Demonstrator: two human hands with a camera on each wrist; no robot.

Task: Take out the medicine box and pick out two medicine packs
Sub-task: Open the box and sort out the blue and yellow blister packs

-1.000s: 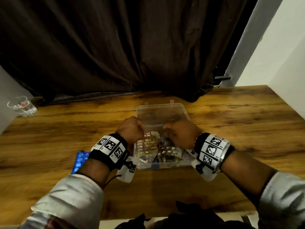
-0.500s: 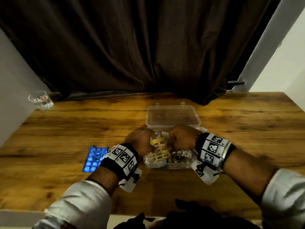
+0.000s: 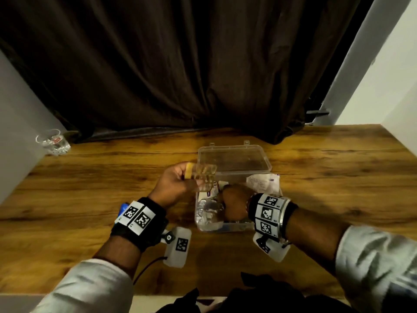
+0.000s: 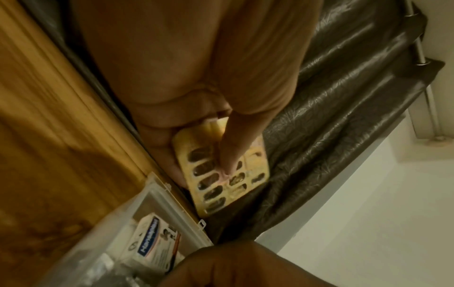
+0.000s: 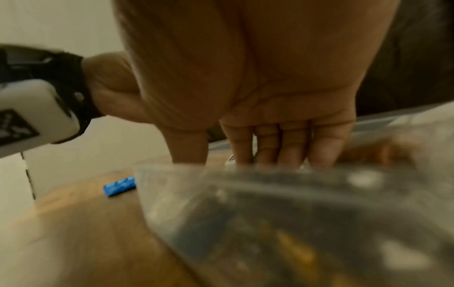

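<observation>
The clear plastic medicine box [image 3: 235, 227] stands open at the table's middle, with its lid [image 3: 234, 159] laid back. My left hand [image 3: 194, 177] holds a yellow blister pack [image 3: 203, 173] raised over the box's far-left corner. In the left wrist view the thumb presses on that pack [image 4: 255, 174]. My right hand [image 3: 234, 204] reaches down into the box among the foil packs [image 3: 207, 211]. Its fingers [image 5: 292, 147] run straight down, and the box wall [image 5: 245, 194] hides their tips. A blue blister pack [image 5: 119, 186] lies on the table left of the box, mostly behind my left wrist [image 3: 123, 207].
A small glass [image 3: 53, 142] stands at the table's far-left corner. A dark curtain [image 3: 203, 75] hangs along the back edge. A white plaster carton [image 4: 154, 242] and a folded paper [image 3: 262, 182] lie in the box. Walls close in on both sides.
My left hand has lifted the yellow blister pack out of the box, up and to the left. My right hand has let go of it and gone down into the box.
</observation>
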